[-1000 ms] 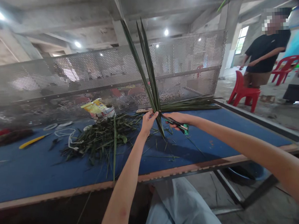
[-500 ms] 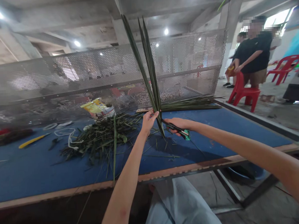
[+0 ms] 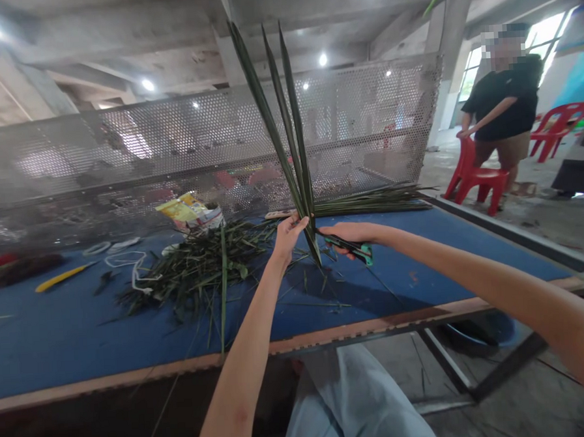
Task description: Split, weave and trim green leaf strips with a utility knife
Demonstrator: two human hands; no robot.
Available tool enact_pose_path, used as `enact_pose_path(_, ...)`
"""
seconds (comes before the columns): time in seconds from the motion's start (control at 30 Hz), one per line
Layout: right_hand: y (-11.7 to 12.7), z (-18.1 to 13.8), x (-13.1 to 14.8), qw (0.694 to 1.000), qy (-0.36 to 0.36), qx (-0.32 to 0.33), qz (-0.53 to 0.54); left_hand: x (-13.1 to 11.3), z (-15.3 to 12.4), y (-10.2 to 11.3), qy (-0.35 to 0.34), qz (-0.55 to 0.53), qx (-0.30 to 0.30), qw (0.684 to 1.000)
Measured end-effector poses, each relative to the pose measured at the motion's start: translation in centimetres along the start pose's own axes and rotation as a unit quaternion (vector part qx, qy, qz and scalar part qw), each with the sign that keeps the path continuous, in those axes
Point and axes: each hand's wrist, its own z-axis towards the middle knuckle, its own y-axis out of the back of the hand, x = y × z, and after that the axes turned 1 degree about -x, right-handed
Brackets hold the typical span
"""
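My left hand (image 3: 287, 234) is closed round the base of a bunch of long green leaf blades (image 3: 282, 121) that stand upright and fan out above it. My right hand (image 3: 348, 235) grips green-handled scissors (image 3: 353, 247), whose blades reach the leaf stems just below my left hand. Both hands hover over a blue-topped table (image 3: 58, 335). A heap of cut green leaf scraps (image 3: 201, 265) lies to the left of my hands.
A perforated metal screen (image 3: 122, 149) stands along the table's far side. A row of long leaves (image 3: 374, 203) lies at the back right. A yellow packet (image 3: 186, 211), white rings (image 3: 128, 260) and a yellow strip (image 3: 60, 277) lie at left. A person (image 3: 504, 109) stands by red chairs (image 3: 476, 176).
The leaf bunch has tilted slightly and fanned wider. My right hand with the scissors shifted a little against the stems. The person at the right has moved about by the chairs.
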Motion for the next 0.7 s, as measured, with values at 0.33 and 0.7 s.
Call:
enact_pose_path(0.33, 2.7, -1.5, -4.3, 0.991, 0.112, -0.066, -0.017, 1.0, 0.2, -0.2, 0.048, -0.062, 0.003, 0.997)
enact_pose_path(0.7, -1.7, 4.0, -5.1, 0.910, 0.239, -0.319, -0.114, 1.7, 0.2, -0.2, 0.077, -0.055, 0.051, 0.994)
